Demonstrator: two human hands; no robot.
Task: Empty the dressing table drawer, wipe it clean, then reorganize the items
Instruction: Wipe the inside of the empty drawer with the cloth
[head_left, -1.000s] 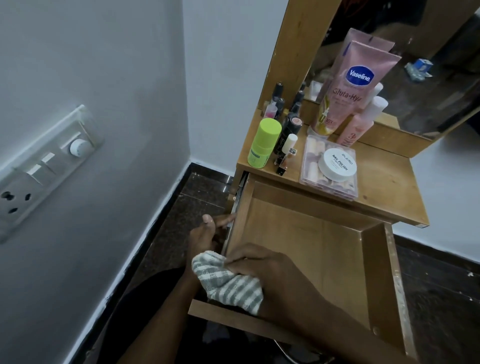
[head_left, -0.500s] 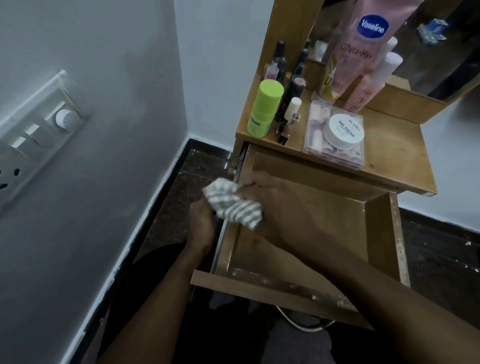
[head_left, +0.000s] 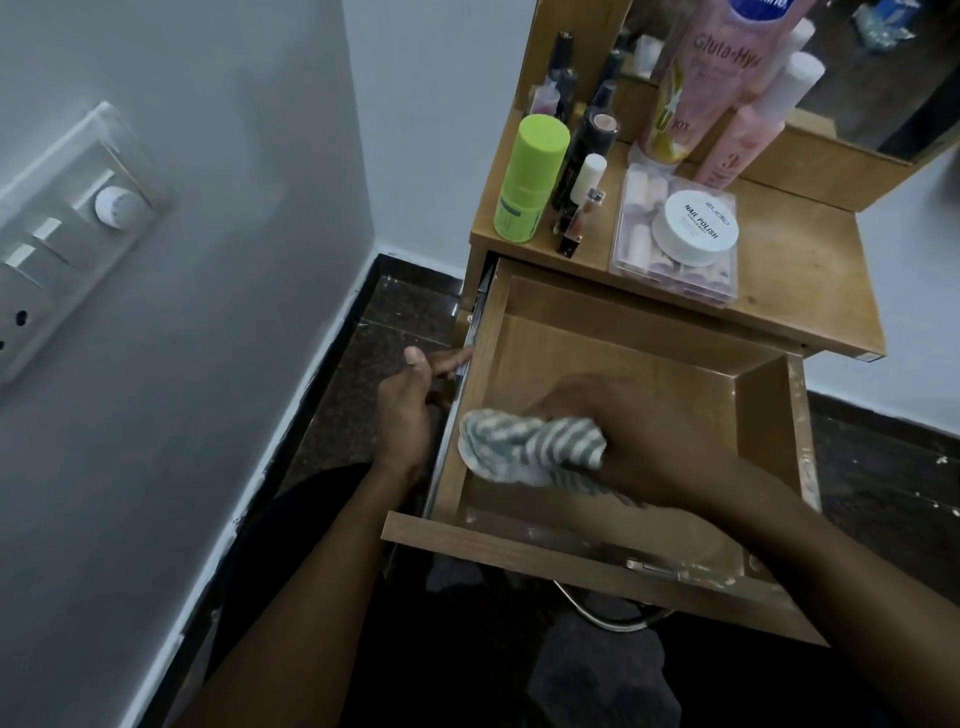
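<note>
The drawer (head_left: 758, 415) stands pulled out below and in front of the table top (head_left: 810, 275). Inside it, near its left wall, the cloth (head_left: 524, 447) lies on the floor, gripped by the right hand (head_left: 644, 447). The left hand (head_left: 410, 410) rests outside that wall, seemingly against the slide rail. On the top, a capped bottle (head_left: 530, 176) stands at the left, a flat case (head_left: 639, 244) to its right with a round tub (head_left: 695, 222) on it, and a tall tube (head_left: 717, 73) behind.

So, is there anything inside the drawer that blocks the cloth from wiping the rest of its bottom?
Nothing visible does. The right hand grips the striped cloth in the near left part of the drawer; the rest of its floor is bare wood. The green bottle and the white jar stand on the tabletop above.
</note>
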